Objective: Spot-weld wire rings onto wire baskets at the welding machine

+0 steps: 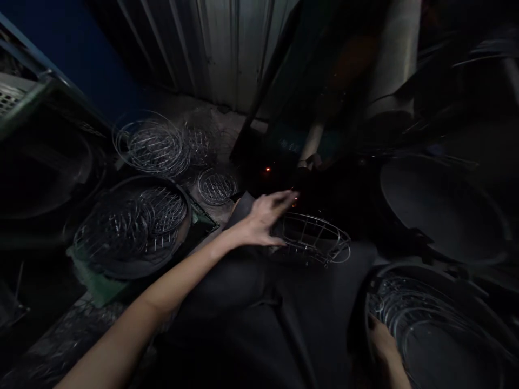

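The left hand [265, 219] reaches out over a wire basket [314, 237] that rests on the person's dark-clothed lap. Its fingers are spread and nearly straight, the palm turned down, with the heel of the hand and thumb against the basket's near rim; the fingers do not curl round any wire, so it touches rather than grips. Just beyond the fingertips, past the basket, a few small orange sparks [267, 170] glow in the dark.

The right hand [383, 340] lies well to the right of the basket and nearer the person, against the edge of a round tub [441, 324] stacked with wire rings. It is partly lost in shadow, so whether its fingers grip the tub's edge cannot be told.

Left of the basket sits another tub [133, 227] full of wire grids, with loose wire baskets [152, 143] on the floor behind it. Everything right of the basket and beyond it is too dark to make out.
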Demonstrator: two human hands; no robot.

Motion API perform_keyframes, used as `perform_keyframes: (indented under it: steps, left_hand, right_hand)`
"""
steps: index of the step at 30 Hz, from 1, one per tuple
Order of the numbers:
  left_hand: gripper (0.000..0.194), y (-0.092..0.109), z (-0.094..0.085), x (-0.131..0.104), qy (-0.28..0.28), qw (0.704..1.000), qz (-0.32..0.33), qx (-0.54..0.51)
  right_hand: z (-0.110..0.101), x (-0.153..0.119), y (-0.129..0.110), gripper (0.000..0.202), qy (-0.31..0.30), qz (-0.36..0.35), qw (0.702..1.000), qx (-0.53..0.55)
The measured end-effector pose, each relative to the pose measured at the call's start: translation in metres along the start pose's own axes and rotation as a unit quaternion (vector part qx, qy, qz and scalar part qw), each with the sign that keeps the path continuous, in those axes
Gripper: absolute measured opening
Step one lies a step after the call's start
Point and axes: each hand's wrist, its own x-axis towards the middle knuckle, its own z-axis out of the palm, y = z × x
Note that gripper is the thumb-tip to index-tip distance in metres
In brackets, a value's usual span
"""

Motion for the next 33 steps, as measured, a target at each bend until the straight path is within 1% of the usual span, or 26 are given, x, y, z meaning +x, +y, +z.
perform_keyframes:
  steps: [1, 2, 3, 4, 5, 7, 8, 10, 12, 14, 16, 17, 18, 19, 20, 22, 24, 26, 28, 30, 33]
  left_hand:
    - [0.107, -0.008, -0.005, -0.011, 0.024, 0.999, -0.043, -0.013]
    - [0.107, -0.015, -0.008, -0.02, 0.034, 0.996, -0.079, -0.021]
    - [0.108, -0.019, -0.01, -0.026, 0.032, 0.994, -0.102, -0.025]
    - [0.109, -0.022, -0.009, -0.029, 0.022, 0.993, -0.109, -0.026]
    - [0.111, -0.023, -0.006, -0.029, 0.007, 0.995, -0.101, -0.026]
    - [0.112, -0.022, 0.003, -0.024, -0.012, 0.997, -0.067, -0.026]
    - [0.11, -0.02, 0.008, -0.02, -0.014, 0.998, -0.053, -0.027]
    - [0.099, -0.016, 0.014, -0.012, -0.009, 0.998, -0.044, -0.038]
    - [0.082, -0.013, 0.014, -0.008, 0.004, 0.997, -0.046, -0.054]
    - [0.07, -0.009, 0.008, -0.004, 0.017, 0.998, -0.04, -0.054]
    - [0.065, -0.003, 0.0, 0.003, 0.02, 0.999, -0.013, -0.033]
    - [0.064, 0.001, -0.004, 0.008, 0.021, 1.0, 0.003, -0.018]
    - [0.064, 0.005, -0.007, 0.013, 0.022, 1.0, 0.017, -0.002]
    - [0.063, 0.01, -0.01, 0.019, 0.026, 0.999, 0.028, 0.013]
    - [0.063, 0.014, -0.011, 0.025, 0.03, 0.999, 0.036, 0.027]
    - [0.06, 0.02, -0.013, 0.036, 0.031, 0.997, 0.046, 0.053]
    - [0.057, 0.023, -0.014, 0.043, 0.026, 0.995, 0.054, 0.08]
    - [0.056, 0.025, -0.015, 0.047, 0.028, 0.992, 0.06, 0.105]
    - [0.055, 0.024, -0.015, 0.048, 0.041, 0.989, 0.064, 0.123]
    - [0.054, 0.023, -0.017, 0.048, 0.061, 0.987, 0.067, 0.131]
    - [0.053, 0.019, -0.019, 0.048, 0.084, 0.986, 0.065, 0.13]
  right_hand:
    - [-0.002, -0.001, 0.003, 0.024, -0.017, 0.009, 0.999, -0.026]
    - [-0.004, -0.003, 0.005, 0.029, -0.037, 0.025, 0.998, -0.051]
    - [-0.006, -0.006, 0.008, 0.034, -0.055, 0.043, 0.995, -0.077]
    - [-0.008, -0.01, 0.011, 0.037, -0.059, 0.054, 0.991, -0.111]
    - [-0.01, -0.015, 0.012, 0.038, -0.05, 0.057, 0.986, -0.149]
    - [-0.012, -0.026, 0.013, 0.039, 0.01, 0.034, 0.975, -0.221]
    - [-0.013, -0.032, 0.013, 0.041, 0.05, 0.008, 0.966, -0.253]
    - [-0.017, -0.041, 0.009, 0.042, 0.116, -0.049, 0.948, -0.291]
    - [-0.024, -0.048, 0.003, 0.04, 0.151, -0.074, 0.947, -0.275]
    - [-0.036, -0.055, -0.009, 0.034, 0.18, -0.065, 0.961, -0.199]
    - [-0.051, -0.064, -0.032, 0.029, 0.212, -0.034, 0.974, -0.068]
    - [-0.059, -0.069, -0.048, 0.029, 0.223, -0.022, 0.975, 0.013]
    - [-0.067, -0.075, -0.067, 0.031, 0.225, -0.013, 0.969, 0.099]
    - [-0.074, -0.081, -0.09, 0.033, 0.211, -0.018, 0.96, 0.184]
    - [-0.08, -0.087, -0.114, 0.035, 0.187, -0.034, 0.946, 0.263]
    - [-0.088, -0.096, -0.163, 0.037, 0.11, -0.081, 0.912, 0.386]
    - [-0.09, -0.097, -0.207, 0.038, 0.035, -0.134, 0.874, 0.465]
    - [-0.087, -0.089, -0.241, 0.039, -0.013, -0.179, 0.847, 0.5]
    - [-0.082, -0.077, -0.264, 0.038, -0.023, -0.209, 0.841, 0.499]
    - [-0.077, -0.066, -0.279, 0.035, 0.003, -0.236, 0.849, 0.472]
    - [-0.072, -0.058, -0.293, 0.032, 0.074, -0.277, 0.865, 0.412]
